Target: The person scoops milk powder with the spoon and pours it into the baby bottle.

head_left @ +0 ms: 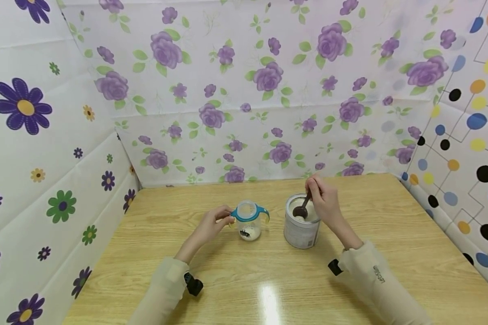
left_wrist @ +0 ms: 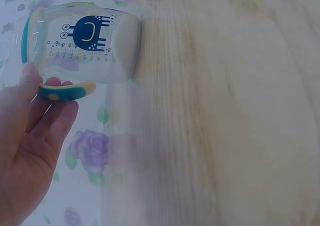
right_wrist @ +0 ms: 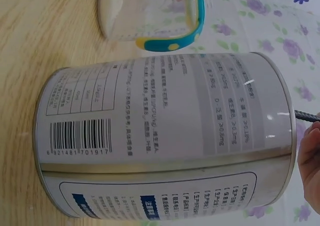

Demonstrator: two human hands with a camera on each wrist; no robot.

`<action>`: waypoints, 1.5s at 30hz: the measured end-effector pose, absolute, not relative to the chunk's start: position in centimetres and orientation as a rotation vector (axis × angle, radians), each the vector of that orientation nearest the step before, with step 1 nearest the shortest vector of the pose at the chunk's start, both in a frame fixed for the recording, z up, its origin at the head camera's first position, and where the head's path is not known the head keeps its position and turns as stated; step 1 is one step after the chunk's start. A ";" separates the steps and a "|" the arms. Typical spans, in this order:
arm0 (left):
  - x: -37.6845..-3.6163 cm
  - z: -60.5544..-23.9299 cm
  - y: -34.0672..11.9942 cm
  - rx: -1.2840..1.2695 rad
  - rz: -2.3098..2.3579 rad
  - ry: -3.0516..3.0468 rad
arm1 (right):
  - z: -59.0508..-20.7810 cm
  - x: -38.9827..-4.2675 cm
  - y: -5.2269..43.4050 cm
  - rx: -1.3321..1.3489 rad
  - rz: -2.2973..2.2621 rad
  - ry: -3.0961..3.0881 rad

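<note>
Pale wood-grain surface (head_left: 236,280), glossy, light glare near front edge. Booth walls on three sides: purple-rose paper (head_left: 244,90) at back, big-flower print left, coloured dots right. Cup (head_left: 249,221) with teal handles stands mid-surface, white powder at bottom. Tin (head_left: 300,228) just right of cup, open, apart from it. Left hand (head_left: 211,225) pinches cup's left handle. Right hand (head_left: 325,201) over tin, grip closed on dark scoop (head_left: 302,208); bowl seemingly inside tin.

Cup (head_left: 249,222) stands left of tin (head_left: 301,228) on table (head_left: 244,280).
</note>
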State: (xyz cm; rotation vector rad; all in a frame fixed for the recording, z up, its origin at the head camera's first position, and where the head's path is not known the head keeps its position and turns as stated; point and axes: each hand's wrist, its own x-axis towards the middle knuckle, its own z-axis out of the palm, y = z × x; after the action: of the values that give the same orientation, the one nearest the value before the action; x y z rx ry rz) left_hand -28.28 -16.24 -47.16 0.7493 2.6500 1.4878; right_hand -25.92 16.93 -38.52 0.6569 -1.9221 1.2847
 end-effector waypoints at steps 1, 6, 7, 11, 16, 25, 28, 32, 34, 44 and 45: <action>-28.3 -47.2 -16.2 0.746 1.492 2.649 | -38.6 -25.9 16.8 0.666 1.281 -1.923; -28.3 -47.2 -16.1 0.731 1.495 2.660 | -39.0 -26.1 16.4 0.708 1.295 -1.921; -28.3 -47.2 -16.0 0.728 1.487 2.664 | -39.1 -26.1 16.3 0.709 1.303 -1.924; -28.3 -47.2 -16.0 0.709 1.467 2.667 | -39.2 -26.1 16.2 0.672 1.353 -1.960; -28.3 -47.4 -16.1 0.711 1.489 2.660 | -39.0 -26.1 16.2 0.558 1.476 -2.063; -28.3 -47.3 -16.3 0.744 1.486 2.646 | -38.9 -26.2 16.6 0.452 1.660 -2.117; -28.3 -47.1 -16.3 0.751 1.486 2.641 | -38.8 -26.3 16.7 0.430 1.704 -2.117; -28.2 -47.0 -16.3 0.749 1.477 2.638 | -39.0 -26.8 17.2 0.368 1.799 -2.087; -28.2 -47.0 -16.3 0.739 1.472 2.639 | -39.4 -27.3 17.5 0.344 1.857 -2.056; -28.2 -47.0 -16.2 0.746 1.458 2.649 | -41.2 -29.0 19.0 0.300 1.988 -1.950; -28.2 -46.9 -16.2 0.746 1.454 2.652 | -41.2 -29.0 19.1 0.279 2.004 -1.939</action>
State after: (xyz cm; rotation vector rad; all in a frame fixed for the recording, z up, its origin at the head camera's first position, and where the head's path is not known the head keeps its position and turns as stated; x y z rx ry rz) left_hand -28.21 -16.24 -46.95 0.7460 2.6519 1.4539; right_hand -29.00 19.07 -41.19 0.2791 -1.9390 2.0038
